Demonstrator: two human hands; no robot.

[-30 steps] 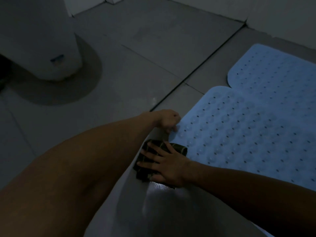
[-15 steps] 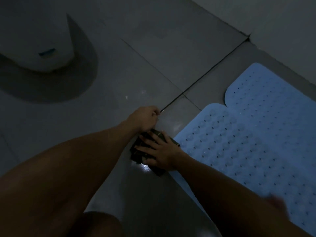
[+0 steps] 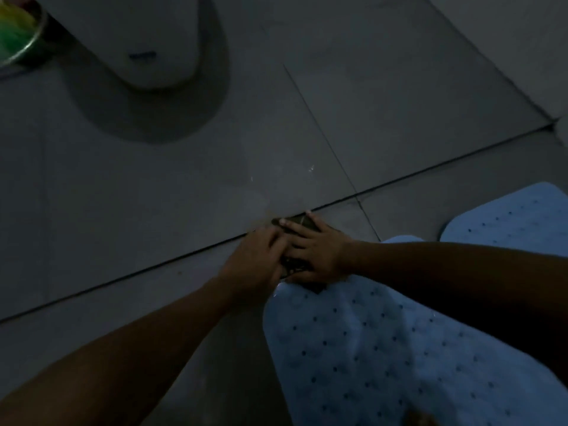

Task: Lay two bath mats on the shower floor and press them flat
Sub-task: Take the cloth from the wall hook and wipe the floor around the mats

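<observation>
Both blue bath mats are down on the grey tiled floor (image 3: 307, 87), so the laying part looks done to me. The near mat (image 3: 353, 348) runs from your hands down toward the bottom edge of the view, its hole pattern showing, and your right forearm crosses over it. The far mat (image 3: 516, 216) lies just beyond it at the right edge, the two rounded corners close together. Whether either one sits fully flat I cannot tell in this dim light; the near one shows soft ripples, so I judge some pressing is left.

Your right hand (image 3: 319, 250) lies with fingers spread and straight, palm down on a dark folded cloth (image 3: 295, 265) at the near mat's top corner. Your left hand (image 3: 258, 259) is right beside it, touching it, fingers overlapping the cloth's left side; whether they curl round the cloth or only rest there I cannot tell.

Against half a second ago, your hands and the cloth have slid up to the dark grout line (image 3: 153, 265), and your fingertips now reach it. Your view has swung too: the white toilet base (image 3: 147, 50) sits higher and nearer the middle, a green and yellow object (image 3: 12, 35) has come in at the top left, and less of the far mat shows.
</observation>
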